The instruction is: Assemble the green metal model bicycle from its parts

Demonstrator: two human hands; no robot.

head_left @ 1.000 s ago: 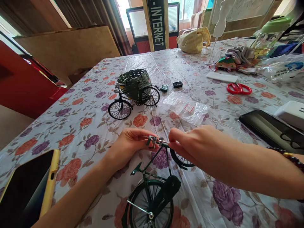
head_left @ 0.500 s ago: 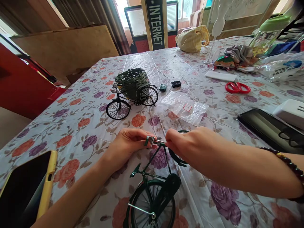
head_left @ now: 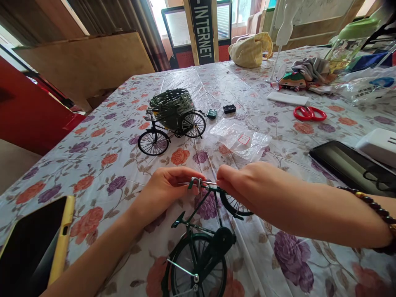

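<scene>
A dark green toy bicycle (head_left: pixel 201 243) stands on the flowered tablecloth (head_left: pixel 102 165) near me. My left hand (head_left: pixel 163 192) pinches the left end of its handlebar (head_left: pixel 198 183). From the right, my right hand (head_left: pixel 247 187) pinches the other end, and its fingers hide part of the front wheel (head_left: pixel 235 206). Both hands are closed on the handlebar. A second toy, a black tricycle with a woven green basket (head_left: pixel 173 115), stands farther back in the middle of the table.
A phone in a yellow case (head_left: pixel 34 243) lies at the near left. A clear plastic bag (head_left: pixel 241 140), two small dark parts (head_left: pixel 221 111), red scissors (head_left: pixel 309 113), a dark phone (head_left: pixel 349 165), a white box (head_left: pixel 380 146) and cloth clutter lie farther back and to the right.
The view shifted slightly. My right hand moved a little along the handlebar and the front wheel turned to show more below my fingers. Both hands kept their grip.
</scene>
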